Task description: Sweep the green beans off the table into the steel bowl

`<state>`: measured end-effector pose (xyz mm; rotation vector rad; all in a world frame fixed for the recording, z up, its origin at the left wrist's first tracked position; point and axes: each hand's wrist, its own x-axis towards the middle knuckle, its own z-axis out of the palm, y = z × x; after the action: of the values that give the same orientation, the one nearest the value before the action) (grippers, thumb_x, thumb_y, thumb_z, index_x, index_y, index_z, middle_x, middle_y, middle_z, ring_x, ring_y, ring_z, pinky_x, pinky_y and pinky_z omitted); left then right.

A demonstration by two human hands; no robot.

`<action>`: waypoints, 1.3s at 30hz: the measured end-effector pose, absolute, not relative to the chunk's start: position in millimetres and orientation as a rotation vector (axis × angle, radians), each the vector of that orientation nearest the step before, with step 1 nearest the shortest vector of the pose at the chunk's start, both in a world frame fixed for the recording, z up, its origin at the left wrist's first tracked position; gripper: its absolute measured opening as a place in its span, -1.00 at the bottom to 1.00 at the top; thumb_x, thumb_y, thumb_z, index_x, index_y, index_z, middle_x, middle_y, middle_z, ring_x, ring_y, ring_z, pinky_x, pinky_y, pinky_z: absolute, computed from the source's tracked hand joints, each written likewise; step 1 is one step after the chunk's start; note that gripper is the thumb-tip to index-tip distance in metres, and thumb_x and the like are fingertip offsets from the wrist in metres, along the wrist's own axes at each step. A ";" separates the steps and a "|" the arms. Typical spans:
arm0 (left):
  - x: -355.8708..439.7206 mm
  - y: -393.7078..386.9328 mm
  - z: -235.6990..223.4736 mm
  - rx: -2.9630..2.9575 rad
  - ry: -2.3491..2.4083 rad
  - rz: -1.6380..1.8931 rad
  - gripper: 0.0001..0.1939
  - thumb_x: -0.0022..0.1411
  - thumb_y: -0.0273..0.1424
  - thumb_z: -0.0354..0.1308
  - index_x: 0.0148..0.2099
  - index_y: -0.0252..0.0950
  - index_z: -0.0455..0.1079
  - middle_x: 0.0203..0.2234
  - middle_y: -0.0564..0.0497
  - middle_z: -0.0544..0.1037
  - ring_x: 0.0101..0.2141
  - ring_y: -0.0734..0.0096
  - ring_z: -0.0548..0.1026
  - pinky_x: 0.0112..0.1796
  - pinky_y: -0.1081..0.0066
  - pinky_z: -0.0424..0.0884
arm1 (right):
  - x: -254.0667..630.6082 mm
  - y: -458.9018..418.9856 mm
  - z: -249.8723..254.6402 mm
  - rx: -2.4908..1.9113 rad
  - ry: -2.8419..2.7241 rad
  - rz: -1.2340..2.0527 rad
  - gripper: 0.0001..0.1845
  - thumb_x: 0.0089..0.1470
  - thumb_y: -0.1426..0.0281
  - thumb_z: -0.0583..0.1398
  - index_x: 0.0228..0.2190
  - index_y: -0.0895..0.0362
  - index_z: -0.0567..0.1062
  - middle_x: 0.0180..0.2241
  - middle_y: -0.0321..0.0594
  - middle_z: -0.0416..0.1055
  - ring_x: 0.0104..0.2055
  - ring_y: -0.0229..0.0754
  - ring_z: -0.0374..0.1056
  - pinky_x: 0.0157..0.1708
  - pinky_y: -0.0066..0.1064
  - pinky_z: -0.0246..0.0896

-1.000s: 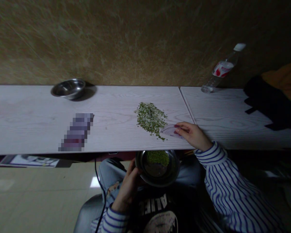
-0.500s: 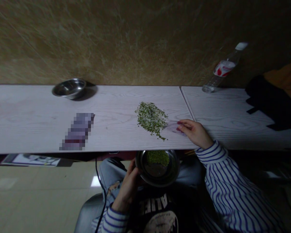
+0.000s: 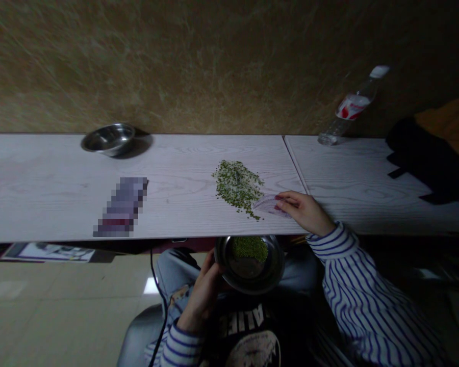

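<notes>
My left hand [image 3: 205,288] grips the left rim of a steel bowl [image 3: 248,285], held at the table's front edge above my lap. Small green beans [image 3: 249,248], like mung beans, lie along the far side inside it. Between thumb and fingers of my right hand [image 3: 304,208] is a clear plastic protractor [image 3: 268,204], low over the tabletop or touching it; I cannot tell which. Its left end meets the near right edge of a loose patch of green beans [image 3: 237,183] spread on the table, with a short tail of beans trailing toward me.
On the pale wood-grain table [image 3: 179,204] a second steel bowl [image 3: 109,140] stands at the back left. A pixelated flat object [image 3: 122,206] lies in front of it. At the back right are a clear bottle [image 3: 350,107] and dark cloth [image 3: 428,158]. A marbled wall [image 3: 214,66] rises behind.
My right hand and the protractor have shifted slightly left and toward me, and the protractor's arc shows more plainly. The left hand and its bowl have hardly moved.
</notes>
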<state>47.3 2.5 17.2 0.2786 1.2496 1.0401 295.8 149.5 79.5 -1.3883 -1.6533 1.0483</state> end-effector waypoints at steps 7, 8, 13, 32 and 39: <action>46.8 2.5 17.1 0.241 1.223 1.082 -0.43 -0.05 -0.39 0.25 0.08 -0.23 0.36 -0.22 -0.04 0.59 -0.20 0.14 0.53 -0.31 0.31 0.44 | 287.1 153.3 77.3 -1.378 -1.695 1.051 -0.78 0.00 0.29 0.25 -0.28 0.11 0.54 -0.35 -0.15 0.60 -0.29 -0.07 0.54 -0.15 -0.19 0.45; 46.3 2.6 18.1 0.249 1.223 1.075 -0.44 -0.04 -0.39 0.24 0.08 -0.23 0.36 -0.22 -0.03 0.58 -0.21 0.14 0.53 -0.33 0.32 0.44 | 287.6 152.9 77.5 -1.379 -1.704 1.053 -0.78 0.00 0.29 0.25 -0.28 0.11 0.54 -0.34 -0.15 0.60 -0.29 -0.07 0.54 -0.16 -0.19 0.45; 45.6 2.0 23.6 0.273 1.230 1.053 -0.44 -0.01 -0.36 0.23 0.10 -0.25 0.32 -0.20 -0.05 0.58 -0.22 0.15 0.52 -0.43 0.38 0.39 | 292.9 148.6 79.0 -1.386 -1.762 1.071 -0.76 -0.02 0.24 0.27 -0.30 0.10 0.55 -0.30 -0.15 0.59 -0.27 -0.06 0.53 -0.17 -0.20 0.45; 46.9 2.8 24.9 0.233 1.240 1.064 -0.43 -0.05 -0.37 0.26 0.07 -0.25 0.33 -0.19 -0.04 0.58 -0.21 0.15 0.51 -0.42 0.39 0.39 | 289.4 143.9 80.5 -1.389 -1.772 1.089 -0.79 0.00 0.30 0.22 -0.29 0.11 0.53 -0.33 -0.15 0.60 -0.29 -0.09 0.54 -0.23 -0.28 0.44; 47.0 2.4 24.6 0.230 1.231 1.073 -0.39 -0.09 -0.37 0.28 0.09 -0.27 0.34 -0.26 -0.03 0.58 -0.25 0.17 0.51 -0.34 0.32 0.43 | 284.1 146.8 78.6 -1.386 -1.772 1.061 -0.81 0.01 0.36 0.22 -0.28 0.12 0.55 -0.31 -0.15 0.60 -0.26 -0.10 0.54 -0.17 -0.27 0.43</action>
<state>47.0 2.4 24.6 0.2300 1.2311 1.0726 284.1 146.8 78.6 -1.3863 -1.7715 1.0606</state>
